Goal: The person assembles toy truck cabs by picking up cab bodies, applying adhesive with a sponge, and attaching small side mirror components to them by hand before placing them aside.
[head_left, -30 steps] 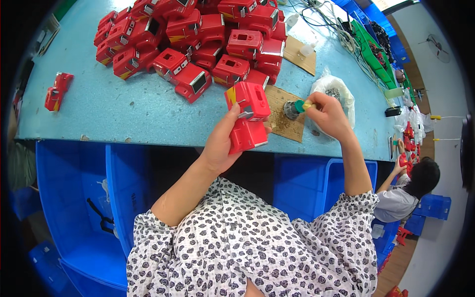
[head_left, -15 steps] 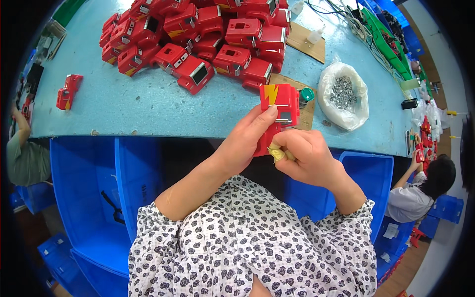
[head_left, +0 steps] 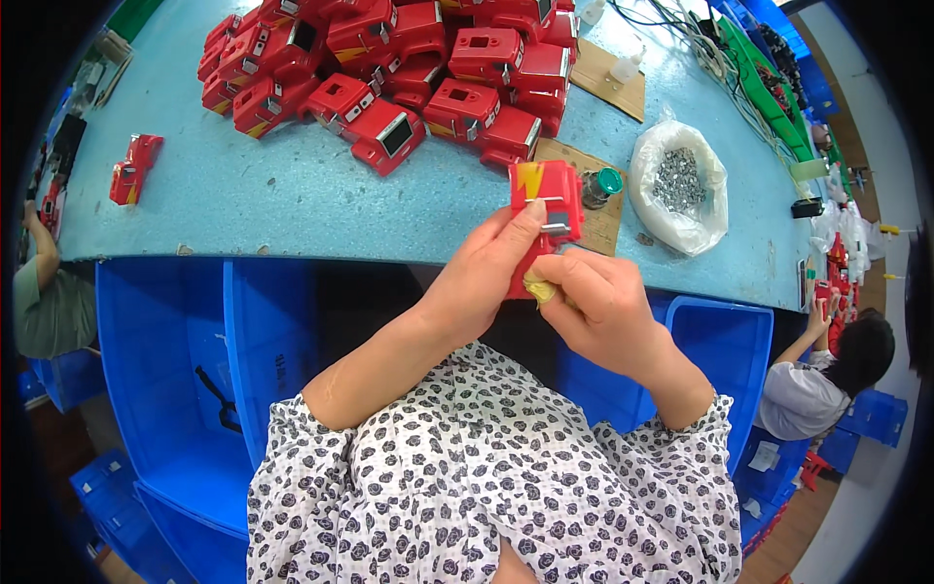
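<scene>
My left hand (head_left: 486, 261) is closed round a red plastic toy truck body (head_left: 551, 191) with a yellow lightning stripe, its thumb lying across the silver-trimmed side. The body is held up at the near edge of the table. Against its lower end, my right hand (head_left: 605, 304) pinches a small crumpled yellow cloth (head_left: 538, 286). The fingers hide where cloth and toy meet. Just beyond the toy stands a dark jar with a green lid (head_left: 609, 181), on a piece of cardboard (head_left: 601, 230).
A heap of red truck bodies (head_left: 394, 131) fills the table's far side; a single one (head_left: 134, 170) lies far left. Right of the jar sits a white bag of small metal parts (head_left: 678, 187). Blue bins (head_left: 165, 380) stand below the table edge. Other people (head_left: 812, 389) sit at both sides.
My right hand and the cloth have shifted slightly up along the toy's lower end. The toy has tilted a little in my left hand.
</scene>
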Motion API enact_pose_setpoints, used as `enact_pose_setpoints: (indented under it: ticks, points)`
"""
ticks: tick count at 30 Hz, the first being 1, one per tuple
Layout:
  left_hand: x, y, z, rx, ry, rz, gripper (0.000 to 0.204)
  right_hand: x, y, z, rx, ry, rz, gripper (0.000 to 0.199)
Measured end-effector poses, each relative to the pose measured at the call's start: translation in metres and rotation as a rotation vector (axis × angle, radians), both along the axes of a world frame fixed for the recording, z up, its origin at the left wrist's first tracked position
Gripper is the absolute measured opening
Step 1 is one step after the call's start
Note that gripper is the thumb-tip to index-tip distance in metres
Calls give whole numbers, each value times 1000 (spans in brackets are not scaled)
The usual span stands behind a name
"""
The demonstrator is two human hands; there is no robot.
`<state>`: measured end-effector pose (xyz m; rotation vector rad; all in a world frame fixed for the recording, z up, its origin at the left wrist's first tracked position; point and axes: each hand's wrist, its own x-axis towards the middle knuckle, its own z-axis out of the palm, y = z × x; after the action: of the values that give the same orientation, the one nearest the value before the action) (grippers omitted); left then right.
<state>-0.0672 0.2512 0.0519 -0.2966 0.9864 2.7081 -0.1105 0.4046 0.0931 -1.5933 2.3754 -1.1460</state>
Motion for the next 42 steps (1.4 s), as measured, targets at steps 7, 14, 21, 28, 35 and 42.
enact_pose_setpoints:
  ticks: [7, 14, 21, 28, 35, 42]
  points:
    - [4, -1, -10, 398, -90, 2, 38, 8, -8, -3, -70, 81, -98, 31]
    - [3, -1, -10, 438, -66, -9, 39, 10, -7, -2, -77, 126, -118, 35]
    - [4, -1, -6, 419, -129, -7, 43, -48, 46, 11, 33, 42, -531, 22]
    - [4, 2, -12, 423, -132, -90, 49, -143, 147, -29, 313, 255, -869, 18]
    - [4, 7, -9, 366, -155, -100, 49, -151, 152, -50, 398, 204, -816, 17]
    - [2, 8, -15, 370, -134, -85, 49, -156, 164, -50, 110, -200, -848, 16]
